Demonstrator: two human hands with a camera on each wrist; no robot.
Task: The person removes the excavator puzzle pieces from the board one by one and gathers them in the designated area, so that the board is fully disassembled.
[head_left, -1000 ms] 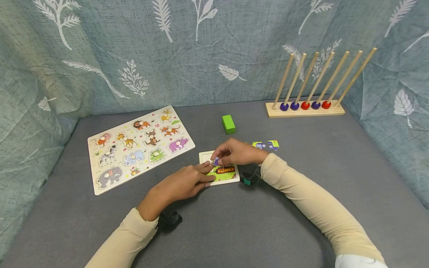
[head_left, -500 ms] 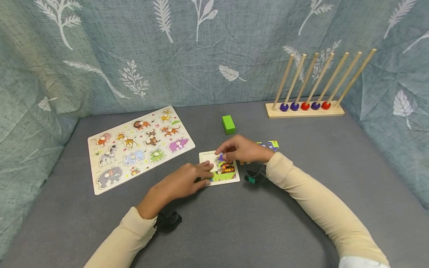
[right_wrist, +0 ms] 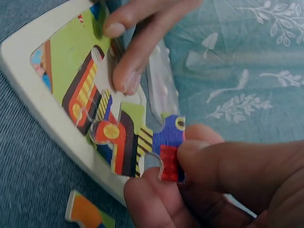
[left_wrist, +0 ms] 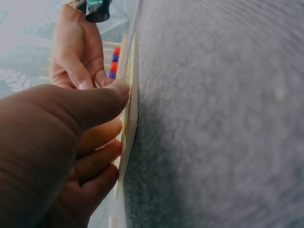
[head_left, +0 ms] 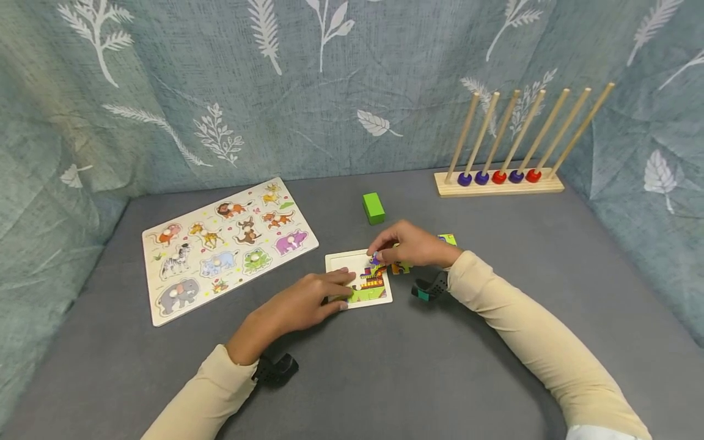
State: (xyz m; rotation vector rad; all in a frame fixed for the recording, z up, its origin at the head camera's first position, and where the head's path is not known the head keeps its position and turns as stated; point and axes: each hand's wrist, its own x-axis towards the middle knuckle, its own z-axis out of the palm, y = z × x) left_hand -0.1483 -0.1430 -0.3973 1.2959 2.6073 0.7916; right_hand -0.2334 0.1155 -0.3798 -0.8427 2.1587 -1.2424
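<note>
My right hand [head_left: 415, 244] pinches a jigsaw piece [right_wrist: 171, 149] between thumb and fingers. The piece is blue, red and yellow-black striped, and it hangs over the right part of a small framed jigsaw tray [head_left: 343, 261]. Green ground and a red-and-black tracked vehicle show on the pieces lying in the tray, while its upper left is bare wood. My left hand [head_left: 305, 302] rests on the tray's left side with extended fingers. In the left wrist view, its thumb [left_wrist: 114, 95] lies at the tray's near edge. The right fingers partly hide the held piece in the head view.
Loose jigsaw pieces [head_left: 401, 268] lie right of the tray, partly behind my right hand; another loose piece [head_left: 448, 238] is farther right. Behind stands a green block [head_left: 373, 209]. An animal peg puzzle [head_left: 242, 276] lies at left, and a bead-and-rod stand [head_left: 497, 190] at back right.
My right hand has moved right across the tray with the jigsaw piece, from the middle to the right edge. The left hand stays on the tray's left, its fingers shifting slightly.
</note>
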